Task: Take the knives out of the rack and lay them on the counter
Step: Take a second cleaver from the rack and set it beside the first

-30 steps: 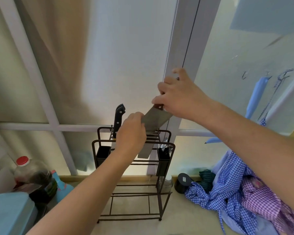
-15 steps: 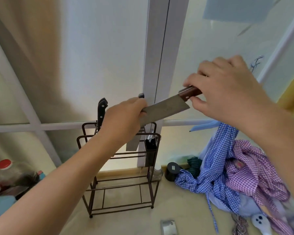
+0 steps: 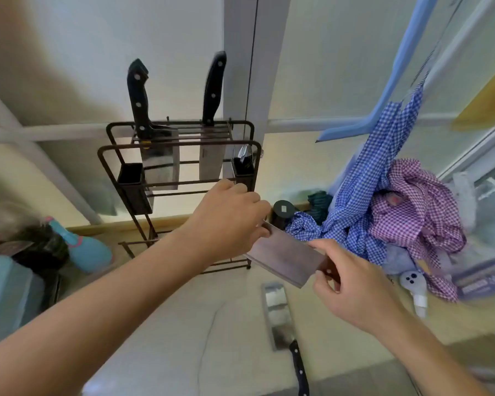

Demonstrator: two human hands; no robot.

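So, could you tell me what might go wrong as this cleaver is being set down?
1. The left hand pinches the bare blade of the cleaver; a slip could cut the fingers.
2. A knife already lies on the counter just below, so the blades might clash.

One head-worn wide-angle view looks forward and down, close over the counter (image 3: 183, 324), toward the knife rack (image 3: 180, 155) by the window.
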